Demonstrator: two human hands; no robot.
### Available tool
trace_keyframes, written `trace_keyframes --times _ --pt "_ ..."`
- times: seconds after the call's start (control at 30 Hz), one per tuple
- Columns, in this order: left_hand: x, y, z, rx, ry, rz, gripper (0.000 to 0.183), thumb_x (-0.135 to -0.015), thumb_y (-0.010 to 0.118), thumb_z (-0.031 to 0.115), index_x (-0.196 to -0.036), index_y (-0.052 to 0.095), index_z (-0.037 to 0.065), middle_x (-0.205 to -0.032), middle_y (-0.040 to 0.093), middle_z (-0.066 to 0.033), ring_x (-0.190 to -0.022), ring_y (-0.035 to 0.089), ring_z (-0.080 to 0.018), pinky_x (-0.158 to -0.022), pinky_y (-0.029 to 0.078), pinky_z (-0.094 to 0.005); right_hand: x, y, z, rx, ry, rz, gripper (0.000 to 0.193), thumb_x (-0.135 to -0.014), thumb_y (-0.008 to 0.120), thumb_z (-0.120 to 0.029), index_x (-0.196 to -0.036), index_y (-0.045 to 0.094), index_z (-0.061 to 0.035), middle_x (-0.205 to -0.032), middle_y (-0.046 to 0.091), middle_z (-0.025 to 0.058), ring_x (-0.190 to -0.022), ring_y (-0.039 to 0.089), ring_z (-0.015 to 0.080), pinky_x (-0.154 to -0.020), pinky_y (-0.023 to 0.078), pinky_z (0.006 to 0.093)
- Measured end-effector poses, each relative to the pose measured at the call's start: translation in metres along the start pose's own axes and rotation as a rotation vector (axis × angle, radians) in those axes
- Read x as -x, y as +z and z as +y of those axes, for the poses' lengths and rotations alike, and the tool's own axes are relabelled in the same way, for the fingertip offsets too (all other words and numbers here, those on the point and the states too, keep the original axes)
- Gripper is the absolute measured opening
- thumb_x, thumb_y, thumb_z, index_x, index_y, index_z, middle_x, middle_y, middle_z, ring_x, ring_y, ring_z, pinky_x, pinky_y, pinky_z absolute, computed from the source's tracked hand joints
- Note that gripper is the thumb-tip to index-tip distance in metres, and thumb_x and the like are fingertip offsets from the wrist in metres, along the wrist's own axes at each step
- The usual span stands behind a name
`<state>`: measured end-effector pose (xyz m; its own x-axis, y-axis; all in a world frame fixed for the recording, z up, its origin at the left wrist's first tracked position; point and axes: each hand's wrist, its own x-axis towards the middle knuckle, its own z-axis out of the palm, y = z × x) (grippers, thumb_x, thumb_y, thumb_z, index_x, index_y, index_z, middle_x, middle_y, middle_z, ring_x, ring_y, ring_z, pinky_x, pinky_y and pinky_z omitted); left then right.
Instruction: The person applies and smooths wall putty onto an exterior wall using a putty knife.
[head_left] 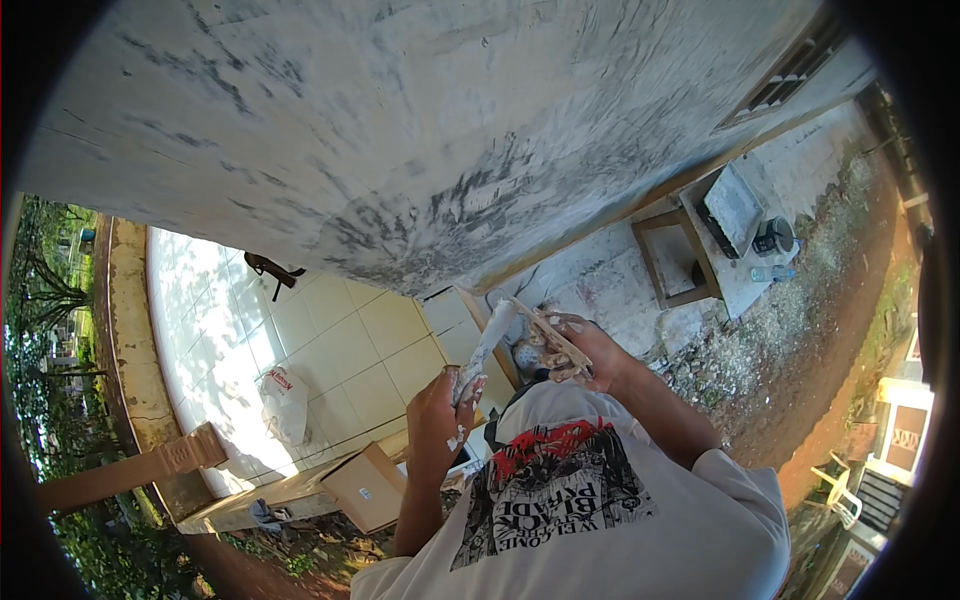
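Observation:
My left hand (437,412), smeared with white paste, is closed round the handle of a putty knife (489,335). White paste coats its long blade, which points up toward the wall. My right hand (590,352) grips a flat, light-brown board (553,338) edge-on, its fingers curled about it and dabbed with white. The blade's tip is close to the board's upper end; I cannot tell whether they touch. Beyond both hands rises a whitish wall (350,120) with dark grey streaks and patches.
On the right, a wooden table (737,285) carries a grey tray (733,208), a dark bucket (773,237) and a plastic bottle (772,273). A white plastic bag (284,405) lies on the tiled floor (345,350), left. Nearer are a cardboard box (366,488) and a post (130,470).

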<state>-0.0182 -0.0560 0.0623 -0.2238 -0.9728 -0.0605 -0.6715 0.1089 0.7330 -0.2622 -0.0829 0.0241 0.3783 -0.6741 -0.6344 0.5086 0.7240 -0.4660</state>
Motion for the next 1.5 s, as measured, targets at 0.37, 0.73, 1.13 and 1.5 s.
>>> trace_keyframes --times 0.37,0.73,1.13,1.5 --pt "0.017 0.003 -0.001 -0.084 0.09 -0.075 0.017 -0.084 0.069 0.013 -0.095 0.062 0.001 -0.076 0.067 -0.0173 -0.065 0.066 -0.0358 -0.06 0.052 -0.0412 -0.01 -0.012 -0.005 0.085 0.002 -0.07 0.032 -0.101 0.05 -0.024 -0.119 0.06 0.0006 -0.092 0.065 0.0043 -0.062 0.06 0.0067 -0.046 0.048 0.0224" --pt "0.019 -0.001 -0.001 -0.068 -0.011 -0.085 0.025 -0.081 0.068 0.013 -0.102 0.062 0.001 -0.078 0.067 -0.0184 -0.069 0.066 -0.0364 -0.062 0.051 -0.043 0.0 -0.018 -0.014 0.039 0.005 -0.083 0.027 -0.101 0.05 -0.024 -0.113 0.062 -0.0025 -0.079 0.063 0.0027 -0.052 0.056 0.0071 -0.04 0.045 0.0222" --pt "0.009 -0.008 0.018 -0.036 -0.06 -0.146 0.016 -0.083 0.069 0.008 -0.092 0.06 -0.001 -0.071 0.066 -0.0192 -0.06 0.065 -0.034 -0.056 0.05 -0.0371 -0.003 -0.011 -0.025 0.272 -0.013 0.073 0.032 -0.102 0.05 -0.026 -0.121 0.06 -0.0018 -0.077 0.061 0.0029 -0.055 0.056 0.0063 -0.042 0.045 0.0224" --pt "0.013 0.001 0.03 -0.027 0.105 -0.242 0.019 -0.081 0.071 0.01 -0.092 0.063 -0.003 -0.073 0.066 -0.0194 -0.064 0.066 -0.0366 -0.06 0.051 -0.0401 -0.021 -0.029 -0.018 0.416 0.034 0.046 0.038 -0.099 0.058 -0.031 -0.119 0.062 0.0014 -0.082 0.065 0.004 -0.058 0.058 0.0078 -0.044 0.045 0.0224"
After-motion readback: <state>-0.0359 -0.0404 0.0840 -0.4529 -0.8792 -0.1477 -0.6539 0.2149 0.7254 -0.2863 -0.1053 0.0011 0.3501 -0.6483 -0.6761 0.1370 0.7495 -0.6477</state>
